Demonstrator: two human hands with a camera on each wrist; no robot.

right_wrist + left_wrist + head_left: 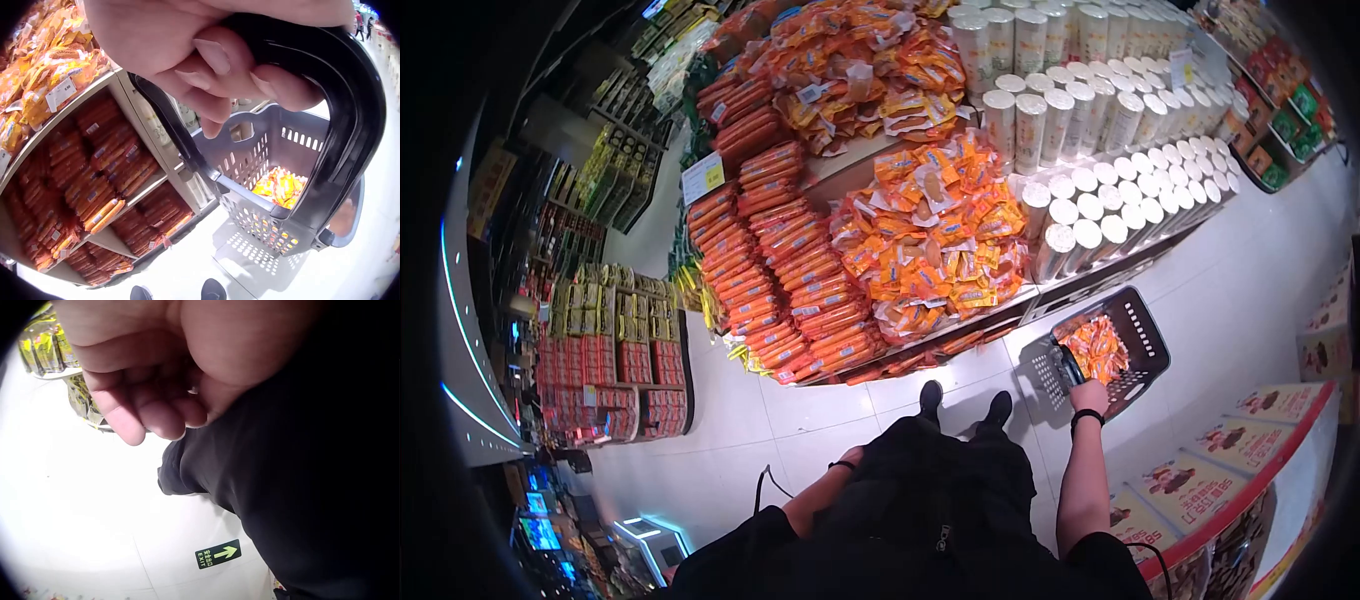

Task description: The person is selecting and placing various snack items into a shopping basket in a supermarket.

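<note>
My right hand (219, 69) grips the black handle (356, 94) of a grey shopping basket (250, 212), fingers curled round it. In the head view that basket (1157, 345) hangs at my right side, beside the display. Orange and yellow packets (1095, 348) lie in its bottom. My left hand (156, 369) hangs by the dark trousers (212, 469) with fingers loosely curled and nothing in it. From above, only part of the left hand (852, 458) shows at my left hip.
Ahead stands a display with orange sausage packs (785, 250), a heap of orange packets (935, 235) and white cylindrical packages (1090, 210). A red-edged counter (1200, 480) curves along my right. Shelves of red and yellow packs (615, 360) stand left. An exit sign (218, 554) marks the floor.
</note>
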